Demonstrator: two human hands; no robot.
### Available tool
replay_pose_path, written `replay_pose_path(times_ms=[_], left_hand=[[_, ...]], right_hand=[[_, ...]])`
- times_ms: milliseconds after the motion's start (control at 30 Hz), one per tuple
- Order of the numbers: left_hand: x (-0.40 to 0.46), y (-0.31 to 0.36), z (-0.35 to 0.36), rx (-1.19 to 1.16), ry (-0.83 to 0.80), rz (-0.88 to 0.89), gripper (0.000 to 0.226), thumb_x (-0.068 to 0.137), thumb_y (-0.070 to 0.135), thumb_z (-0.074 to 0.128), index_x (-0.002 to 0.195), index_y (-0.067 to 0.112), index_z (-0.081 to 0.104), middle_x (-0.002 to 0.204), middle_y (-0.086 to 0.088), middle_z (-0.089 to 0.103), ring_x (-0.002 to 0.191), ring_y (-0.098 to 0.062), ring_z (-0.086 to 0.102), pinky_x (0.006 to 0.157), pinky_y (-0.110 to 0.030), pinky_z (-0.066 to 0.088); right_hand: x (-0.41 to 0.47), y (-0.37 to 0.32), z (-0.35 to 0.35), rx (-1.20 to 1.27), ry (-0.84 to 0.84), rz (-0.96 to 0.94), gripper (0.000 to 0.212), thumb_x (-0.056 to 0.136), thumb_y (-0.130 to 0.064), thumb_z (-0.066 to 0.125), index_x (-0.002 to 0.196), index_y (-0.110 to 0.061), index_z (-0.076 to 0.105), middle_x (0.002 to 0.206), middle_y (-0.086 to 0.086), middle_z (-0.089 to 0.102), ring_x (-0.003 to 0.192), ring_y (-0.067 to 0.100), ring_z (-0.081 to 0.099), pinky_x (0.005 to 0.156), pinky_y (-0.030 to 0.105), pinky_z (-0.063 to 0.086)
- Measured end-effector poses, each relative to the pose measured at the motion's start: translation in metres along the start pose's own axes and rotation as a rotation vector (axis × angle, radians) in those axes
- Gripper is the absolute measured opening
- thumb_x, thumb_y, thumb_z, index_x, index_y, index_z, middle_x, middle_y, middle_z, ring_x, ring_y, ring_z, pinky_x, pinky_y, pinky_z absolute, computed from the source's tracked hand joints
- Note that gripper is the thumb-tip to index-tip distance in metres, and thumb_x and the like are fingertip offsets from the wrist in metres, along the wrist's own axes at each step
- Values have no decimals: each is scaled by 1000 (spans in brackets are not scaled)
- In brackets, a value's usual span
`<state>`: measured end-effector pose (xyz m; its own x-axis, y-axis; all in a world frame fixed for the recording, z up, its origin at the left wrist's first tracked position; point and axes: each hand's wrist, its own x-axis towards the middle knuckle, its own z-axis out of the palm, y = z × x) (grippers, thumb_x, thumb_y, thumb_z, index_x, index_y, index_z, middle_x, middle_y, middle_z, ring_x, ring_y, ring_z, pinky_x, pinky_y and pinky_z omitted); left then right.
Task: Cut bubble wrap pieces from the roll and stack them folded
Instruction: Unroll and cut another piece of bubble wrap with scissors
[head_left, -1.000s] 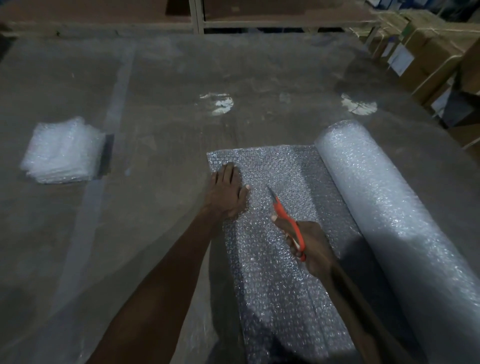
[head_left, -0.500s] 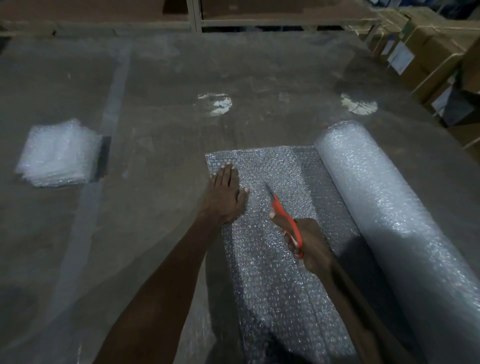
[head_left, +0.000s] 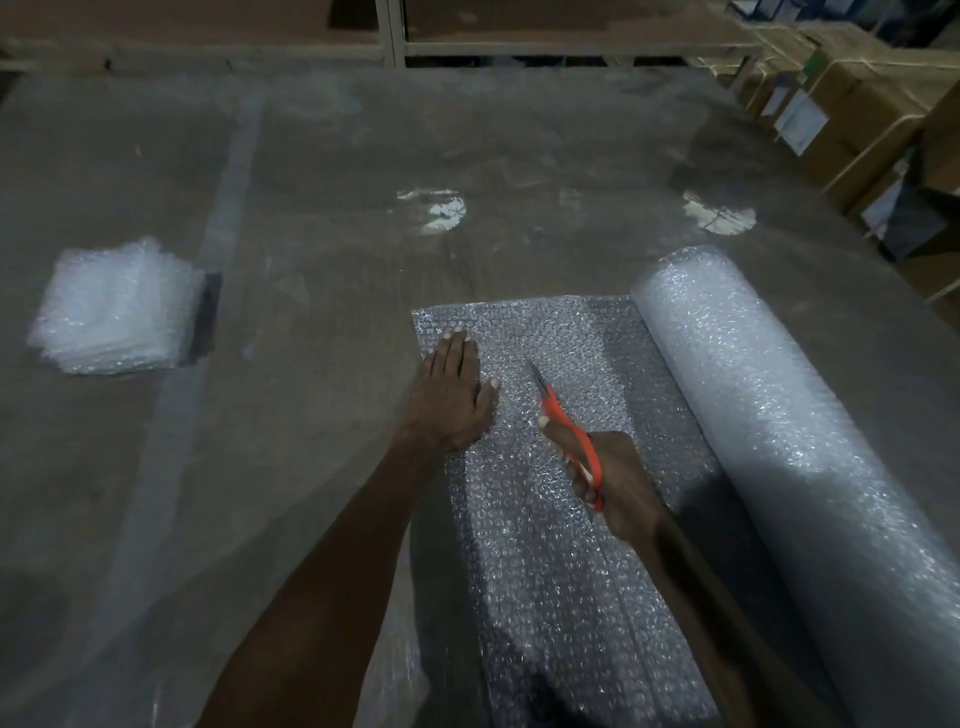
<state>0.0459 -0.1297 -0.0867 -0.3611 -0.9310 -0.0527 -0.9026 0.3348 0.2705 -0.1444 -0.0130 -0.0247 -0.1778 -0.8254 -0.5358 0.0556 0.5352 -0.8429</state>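
Observation:
A thick bubble wrap roll (head_left: 779, 441) lies on the right of the table, with an unrolled sheet (head_left: 566, 332) spread flat to its left. My left hand (head_left: 452, 395) presses flat on the sheet's left edge, fingers straight. My right hand (head_left: 618, 483) grips orange-handled scissors (head_left: 566, 421), whose blades point away from me along the sheet's middle. A stack of folded bubble wrap pieces (head_left: 114, 312) sits at the far left.
The table (head_left: 337, 260) is wide and covered in clear plastic film. Cardboard boxes (head_left: 857, 104) stand beyond its right edge. A shelf frame (head_left: 395, 36) runs along the far side.
My right hand and the scissors have moved slightly farther along the sheet. My left hand has shifted a little forward with them, still flat on the wrap.

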Motion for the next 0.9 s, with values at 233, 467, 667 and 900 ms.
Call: replay_pose_path(times_ms=[233,467,667,900], left_hand=[[0,-2,2,-6,16,0,81,97,55,8,158,3,6,167,-16,1,154,-27,-3,125,-45,3],[0,-3,4,-7,27,5,83,95,58,2,159,4,5,167,-16,1,154,-27,-2,125,-45,3],[0,-3,4,-2,16,6,77,101,55,8,159,5,1,167,-15,-4,154,-26,-6,124,-42,-2],[1,-3,5,-8,19,-4,76,102,54,12,159,5,2,167,-14,-3,154,-26,-5,124,-42,-2]], right_hand=[[1,-4,0,8,-21,-5,42,78,-35,86,59,-8,61,49,6,49,35,13,36,38,19,29],[11,-7,2,-2,-27,-25,43,76,-43,86,73,-3,69,55,7,55,40,13,41,39,21,32],[16,-5,1,-23,-44,-38,44,77,-40,86,70,-2,64,55,10,49,37,14,37,38,21,29],[19,-6,2,-12,-21,-23,62,71,-47,87,88,10,69,57,9,53,38,13,40,37,21,29]])
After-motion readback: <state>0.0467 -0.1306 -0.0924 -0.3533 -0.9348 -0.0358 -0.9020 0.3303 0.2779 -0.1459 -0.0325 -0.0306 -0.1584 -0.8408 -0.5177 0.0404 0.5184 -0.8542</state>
